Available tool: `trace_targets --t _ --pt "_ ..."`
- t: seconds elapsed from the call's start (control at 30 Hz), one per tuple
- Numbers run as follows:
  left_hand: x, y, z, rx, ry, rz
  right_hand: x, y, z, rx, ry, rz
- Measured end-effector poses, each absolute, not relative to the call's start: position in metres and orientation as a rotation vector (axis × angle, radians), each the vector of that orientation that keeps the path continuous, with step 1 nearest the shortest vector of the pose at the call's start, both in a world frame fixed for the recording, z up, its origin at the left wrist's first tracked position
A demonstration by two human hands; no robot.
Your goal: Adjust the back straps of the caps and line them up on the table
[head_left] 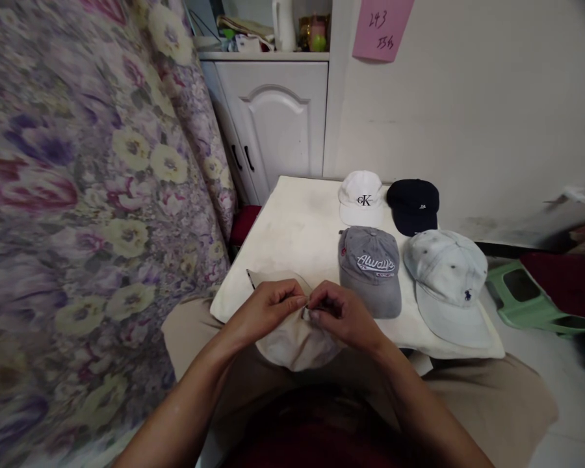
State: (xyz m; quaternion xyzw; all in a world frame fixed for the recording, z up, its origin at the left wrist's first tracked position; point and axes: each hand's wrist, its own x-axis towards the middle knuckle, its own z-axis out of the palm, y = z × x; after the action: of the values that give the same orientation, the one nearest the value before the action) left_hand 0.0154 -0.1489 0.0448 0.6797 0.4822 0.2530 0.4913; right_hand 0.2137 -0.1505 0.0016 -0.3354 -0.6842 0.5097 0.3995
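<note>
A cream cap (288, 343) is at the near edge of the table, partly over my lap. With thumb and fingers pinched, my left hand (279, 303) grips its edge. Right beside it, my right hand (345, 313) is closed on the same cap, fingertips almost meeting the left ones at a small dark-and-light spot, perhaps the strap or its fastening, mostly covered by my fingers. Just beyond my right hand lies a grey cap (370, 260) with "Always" lettering. To its right is a pale blue cap (446, 263) with a small dark emblem.
Behind these sit a white cap (359, 188) and a navy cap (413, 205) on the cream-covered table (292, 224). A floral curtain (127, 195) hangs at left. A white cabinet (277, 123) stands at the back, and a green stool (519, 292) at right.
</note>
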Motion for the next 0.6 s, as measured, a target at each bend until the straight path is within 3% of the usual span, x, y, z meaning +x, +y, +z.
trace_targets --t 0.6 --pt "0.036 -0.145 0.053 1.815 1.118 0.625 0.227 -0.152 0.0 -0.799 -1.425 1.562"
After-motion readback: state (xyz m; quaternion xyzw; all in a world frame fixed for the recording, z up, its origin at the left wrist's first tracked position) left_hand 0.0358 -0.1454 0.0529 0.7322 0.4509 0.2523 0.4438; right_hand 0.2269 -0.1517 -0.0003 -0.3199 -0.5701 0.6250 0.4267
